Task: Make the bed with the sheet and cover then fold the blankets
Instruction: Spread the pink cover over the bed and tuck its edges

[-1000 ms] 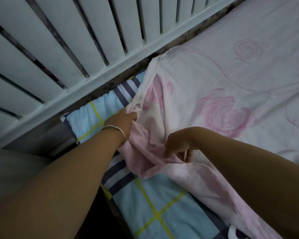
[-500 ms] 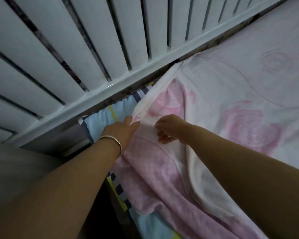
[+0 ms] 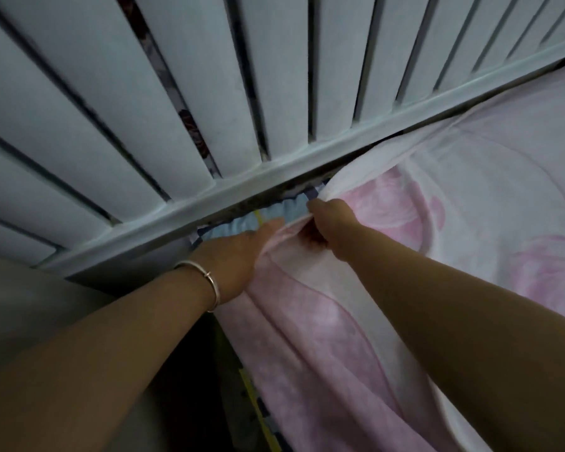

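Observation:
A pink cover with rose prints (image 3: 470, 230) lies across the bed and hangs down its near side. Under it a light blue checked sheet (image 3: 274, 212) shows only as a small bunched strip at the bed's corner, by the headboard. My right hand (image 3: 331, 228) grips the cover's corner edge in a fist. My left hand (image 3: 234, 256), with a bracelet on its wrist, reaches beside it; its fingers lie at the cover's edge, partly tucked under the fabric, so its hold is hidden.
A white slatted headboard (image 3: 242, 93) fills the upper part of the view, with its bottom rail just beyond my hands. A dark gap lies left of the bed below my left forearm.
Both hands have carried the cover's corner up toward the headboard. The pink cover now hides most of the blue checked sheet that lay bare a second ago.

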`<state>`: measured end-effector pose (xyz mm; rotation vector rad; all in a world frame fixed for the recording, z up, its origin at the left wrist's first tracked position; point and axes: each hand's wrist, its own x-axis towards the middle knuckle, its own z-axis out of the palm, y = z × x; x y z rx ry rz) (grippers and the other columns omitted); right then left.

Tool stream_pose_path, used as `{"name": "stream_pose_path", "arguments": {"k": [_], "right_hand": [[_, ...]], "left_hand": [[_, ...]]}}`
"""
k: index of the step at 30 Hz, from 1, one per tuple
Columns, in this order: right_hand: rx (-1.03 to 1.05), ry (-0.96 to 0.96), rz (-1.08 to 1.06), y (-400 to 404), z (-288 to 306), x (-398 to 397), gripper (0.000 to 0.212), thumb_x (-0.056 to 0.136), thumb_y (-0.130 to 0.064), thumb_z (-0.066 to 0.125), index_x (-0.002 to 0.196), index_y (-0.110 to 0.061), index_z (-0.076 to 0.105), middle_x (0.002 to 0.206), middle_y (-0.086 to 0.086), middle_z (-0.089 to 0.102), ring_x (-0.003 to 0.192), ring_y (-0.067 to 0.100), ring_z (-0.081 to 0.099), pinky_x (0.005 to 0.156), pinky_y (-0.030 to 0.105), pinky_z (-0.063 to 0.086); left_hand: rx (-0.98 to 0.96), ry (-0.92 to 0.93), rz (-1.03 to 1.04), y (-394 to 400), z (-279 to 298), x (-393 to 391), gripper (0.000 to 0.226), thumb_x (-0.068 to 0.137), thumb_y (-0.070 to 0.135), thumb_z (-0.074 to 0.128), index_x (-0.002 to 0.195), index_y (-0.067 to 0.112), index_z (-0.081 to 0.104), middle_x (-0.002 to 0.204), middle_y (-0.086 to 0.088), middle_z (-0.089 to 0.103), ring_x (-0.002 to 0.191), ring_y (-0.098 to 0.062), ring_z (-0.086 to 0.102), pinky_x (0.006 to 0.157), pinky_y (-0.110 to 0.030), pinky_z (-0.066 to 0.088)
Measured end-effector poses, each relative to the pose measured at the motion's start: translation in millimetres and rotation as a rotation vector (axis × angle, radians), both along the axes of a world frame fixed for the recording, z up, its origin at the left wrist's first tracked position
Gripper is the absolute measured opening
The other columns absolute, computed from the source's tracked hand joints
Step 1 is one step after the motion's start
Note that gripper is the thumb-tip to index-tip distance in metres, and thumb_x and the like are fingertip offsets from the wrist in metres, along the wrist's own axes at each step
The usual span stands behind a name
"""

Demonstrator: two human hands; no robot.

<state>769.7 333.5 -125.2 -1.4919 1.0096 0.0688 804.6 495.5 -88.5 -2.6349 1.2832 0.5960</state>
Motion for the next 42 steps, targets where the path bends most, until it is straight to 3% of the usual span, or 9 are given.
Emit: {"name": "stream_pose_path", "arguments": {"k": [6, 11, 13, 18, 27, 32, 36, 38, 42], "right_hand": [[-0.187, -0.099, 0.157, 8, 4, 22, 0.035, 0.094, -0.024, 0.049, 0.061, -0.013, 0.048, 0.081, 0.016, 0.057, 0.078, 0.025, 0.053, 0.078, 0.036, 0.045], [-0.272, -0.113, 0.256, 10, 3, 33, 0.035, 0.096, -0.036, 0.045, 0.095, -0.003, 0.058, 0.099, 0.014, 0.050, 0.094, 0.023, 0.046, 0.091, 0.032, 0.038], [-0.271, -0.082, 0.294, 10, 2, 38, 0.047, 0.096, -0.040, 0.044, 0.112, 0.002, 0.058, 0.106, 0.015, 0.050, 0.101, 0.026, 0.047, 0.103, 0.039, 0.037], [-0.313, 0.007, 0.387, 10, -4, 40, 0.041, 0.096, -0.041, 0.043, 0.063, -0.017, 0.042, 0.091, 0.008, 0.047, 0.093, 0.022, 0.042, 0.093, 0.035, 0.033], [-0.456, 0.092, 0.487, 17, -10, 41, 0.042, 0.098, -0.042, 0.039, 0.069, -0.013, 0.049, 0.101, 0.015, 0.053, 0.110, 0.032, 0.054, 0.099, 0.036, 0.039], [-0.524, 0.107, 0.523, 20, -11, 47, 0.045, 0.099, -0.040, 0.038, 0.061, -0.016, 0.043, 0.095, 0.012, 0.049, 0.115, 0.034, 0.052, 0.098, 0.038, 0.039], [-0.658, 0.117, 0.660, 22, -15, 52, 0.045, 0.101, -0.037, 0.032, 0.111, -0.006, 0.064, 0.129, 0.016, 0.054, 0.127, 0.030, 0.043, 0.105, 0.036, 0.032], [-0.763, 0.097, 0.795, 25, -21, 57, 0.043, 0.102, -0.036, 0.028, 0.137, -0.024, 0.049, 0.149, 0.003, 0.040, 0.138, 0.023, 0.034, 0.113, 0.036, 0.021], [-0.918, 0.158, 0.990, 30, -40, 67, 0.045, 0.101, -0.041, 0.021, 0.145, -0.040, 0.031, 0.157, -0.009, 0.025, 0.145, 0.016, 0.020, 0.119, 0.045, 0.006]], "left_hand": [[0.095, -0.215, 0.037, 23, 0, 29, 0.032, 0.094, 0.017, 0.042, 0.127, 0.016, 0.042, 0.129, -0.009, 0.053, 0.114, -0.027, 0.056, 0.085, -0.033, 0.045], [0.071, -0.382, 0.078, 37, -3, 48, 0.023, 0.095, 0.012, 0.039, 0.116, 0.014, 0.049, 0.118, -0.009, 0.059, 0.107, -0.030, 0.061, 0.078, -0.035, 0.047], [0.050, -0.349, 0.141, 46, -8, 52, 0.021, 0.094, 0.012, 0.043, 0.112, 0.012, 0.053, 0.117, -0.012, 0.061, 0.107, -0.031, 0.060, 0.081, -0.036, 0.048], [-0.185, -0.146, 0.461, 68, -22, 51, 0.020, 0.085, 0.022, 0.060, 0.098, 0.008, 0.064, 0.106, -0.018, 0.067, 0.101, -0.035, 0.061, 0.081, -0.034, 0.046], [-0.916, 0.345, 1.280, 69, -56, 51, 0.017, 0.081, 0.018, 0.065, 0.089, 0.003, 0.064, 0.088, -0.016, 0.064, 0.090, -0.027, 0.060, 0.080, -0.038, 0.047], [-0.972, 0.355, 1.467, 68, -68, 59, 0.042, 0.076, 0.020, 0.071, 0.109, -0.003, 0.059, 0.110, -0.020, 0.064, 0.094, -0.022, 0.056, 0.092, -0.034, 0.045], [-1.081, 0.338, 1.514, 75, -77, 65, 0.041, 0.080, 0.006, 0.070, 0.118, -0.007, 0.058, 0.107, -0.018, 0.064, 0.102, -0.023, 0.057, 0.096, -0.035, 0.047], [-0.974, 0.248, 1.514, 77, -82, 70, 0.048, 0.076, 0.015, 0.072, 0.117, -0.006, 0.060, 0.118, -0.023, 0.063, 0.108, -0.032, 0.061, 0.101, -0.044, 0.047], [-0.811, 0.235, 1.494, 77, -96, 83, 0.052, 0.086, 0.017, 0.063, 0.131, -0.002, 0.048, 0.137, -0.019, 0.050, 0.125, -0.032, 0.050, 0.103, -0.039, 0.041]]}}
